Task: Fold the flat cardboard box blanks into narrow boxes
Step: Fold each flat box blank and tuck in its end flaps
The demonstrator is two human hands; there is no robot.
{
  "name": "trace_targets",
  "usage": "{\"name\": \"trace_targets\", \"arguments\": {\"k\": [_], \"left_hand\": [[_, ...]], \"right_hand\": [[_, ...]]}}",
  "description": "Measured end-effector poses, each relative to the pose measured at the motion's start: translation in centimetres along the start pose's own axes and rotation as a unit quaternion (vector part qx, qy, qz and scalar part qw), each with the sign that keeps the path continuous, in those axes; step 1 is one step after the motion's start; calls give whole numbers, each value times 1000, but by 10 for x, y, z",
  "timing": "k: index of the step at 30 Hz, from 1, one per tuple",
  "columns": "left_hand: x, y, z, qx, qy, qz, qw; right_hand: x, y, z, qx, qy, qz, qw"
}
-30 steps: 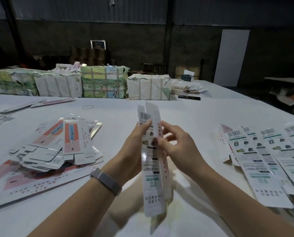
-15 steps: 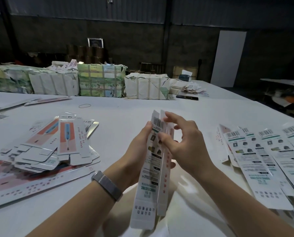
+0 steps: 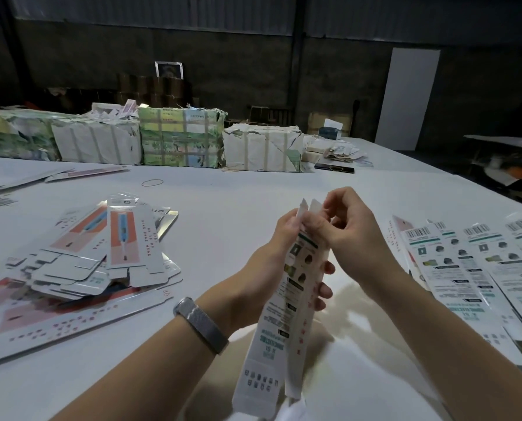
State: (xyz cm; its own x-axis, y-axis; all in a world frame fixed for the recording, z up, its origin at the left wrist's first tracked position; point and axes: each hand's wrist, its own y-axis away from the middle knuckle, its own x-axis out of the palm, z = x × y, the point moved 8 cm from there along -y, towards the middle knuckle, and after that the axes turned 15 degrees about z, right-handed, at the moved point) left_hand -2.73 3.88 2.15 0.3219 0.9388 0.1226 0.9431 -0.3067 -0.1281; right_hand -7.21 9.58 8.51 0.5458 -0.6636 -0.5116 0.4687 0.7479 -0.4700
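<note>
Dim warehouse all around, dark walls at the back, and a big white table (image 3: pixel 253 189) running out in front of us. Centre stage: one narrow box (image 3: pixel 287 302) held up off the table, nearly upright, already squared into a long sleeve. The left hand (image 3: pixel 272 268) wraps its middle, thumb on the printed face and fingertips peeking out round the far side. Up top, the right hand (image 3: pixel 349 232) has its fingers curled in, thumb and forefinger pinching at the small end flaps (image 3: pixel 310 208), which stand open, two white tabs side by side.

So the top closure looks to be the step in hand. To do it well, I'd say: let the left hand brace the sleeve without squashing it, bend the little side tabs inward first, then crease the larger flap cleanly along its score before tucking. This thin card will likely kink if forced off the line.

Waiting their turn, flat blanks (image 3: pixel 466 268) fan out to the right, barcodes up. On the left lies a heap of orange-printed blanks (image 3: pixel 102 253). Wrapped bundles (image 3: pixel 180 138) line the far edge, and a rubber band (image 3: pixel 152 182) sits loose on the table.
</note>
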Motion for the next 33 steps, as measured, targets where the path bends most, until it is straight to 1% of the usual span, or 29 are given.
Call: {"name": "trace_targets", "arguments": {"k": [1, 3, 8, 10, 13, 14, 16, 18, 29, 33], "left_hand": [[2, 0, -1, 5, 7, 6, 1000], [1, 0, -2, 12, 5, -3, 1000], [-6, 0, 0, 30, -8, -76, 997], [-10, 0, -1, 46, -13, -94, 994], [-17, 3, -7, 81, -13, -126, 989], [-19, 4, -9, 92, -7, -134, 987], [-21, 5, -10, 107, 3, -144, 984], [-22, 6, -10, 117, 1, -148, 982], [-20, 6, -14, 127, -25, -115, 985], [-19, 7, -15, 130, -29, -117, 984]], "right_hand": [[-2, -2, -5, 8, 3, 5, 1000], [-21, 3, -21, 38, -66, -29, 997], [-38, 9, -21, 6, -44, -46, 998], [-39, 11, -17, -11, -40, -73, 996], [-37, 16, -25, 14, -91, -124, 988], [-31, 16, -28, 26, -123, -118, 985], [-16, 13, -36, 45, -203, -76, 975], [-5, 11, -41, 62, -254, -44, 964], [-1, 11, -38, 44, -251, -6, 967], [-1, 10, -39, 41, -241, 1, 970]]}}
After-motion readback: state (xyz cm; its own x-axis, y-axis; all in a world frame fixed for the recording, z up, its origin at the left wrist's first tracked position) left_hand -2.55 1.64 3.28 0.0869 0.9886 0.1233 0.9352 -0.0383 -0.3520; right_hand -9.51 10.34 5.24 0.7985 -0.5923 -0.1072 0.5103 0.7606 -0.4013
